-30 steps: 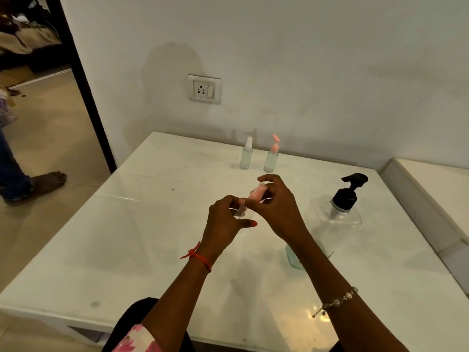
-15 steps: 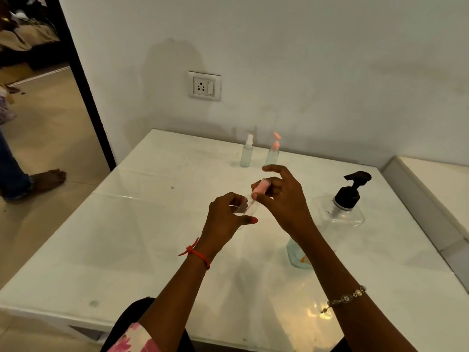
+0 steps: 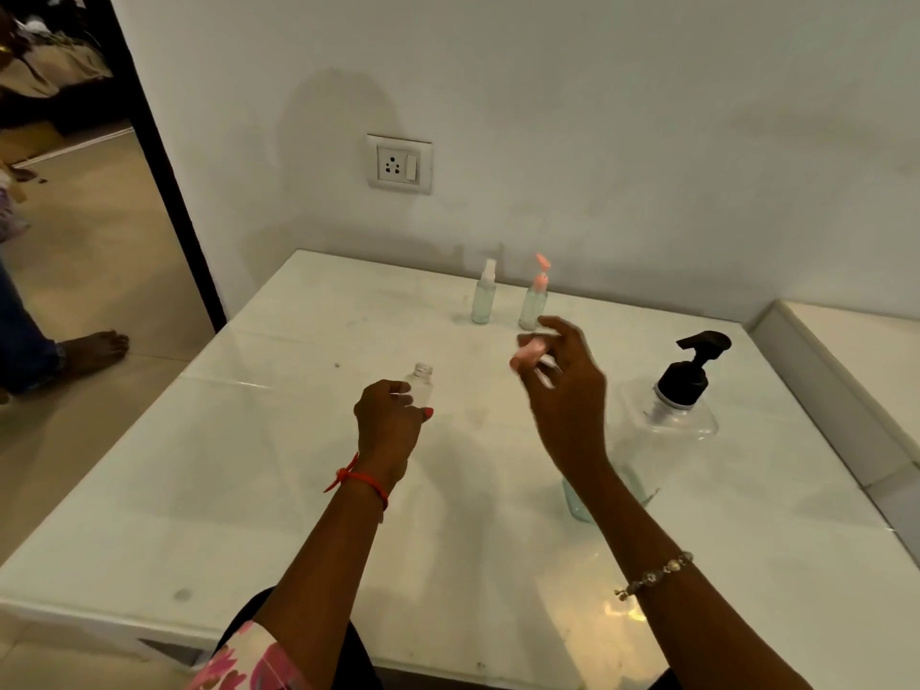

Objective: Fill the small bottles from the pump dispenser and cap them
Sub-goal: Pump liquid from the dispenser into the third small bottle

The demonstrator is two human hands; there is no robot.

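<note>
Above table [image 3: 239, 470], left hand [image 3: 386, 424] round bottle [image 3: 422, 382]

A white table [image 3: 249, 490] stands against a pale wall [image 3: 647, 117] bearing a socket [image 3: 399, 164]. Left, a dark door frame [image 3: 164, 191] opens onto a tan floor [image 3: 89, 271], where a bare foot [image 3: 94, 348] rests. A ledge [image 3: 846, 351] lies beside the table.

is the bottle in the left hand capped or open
Open: the bottle has a bare neck; the right hand holds the pink cap.
</note>
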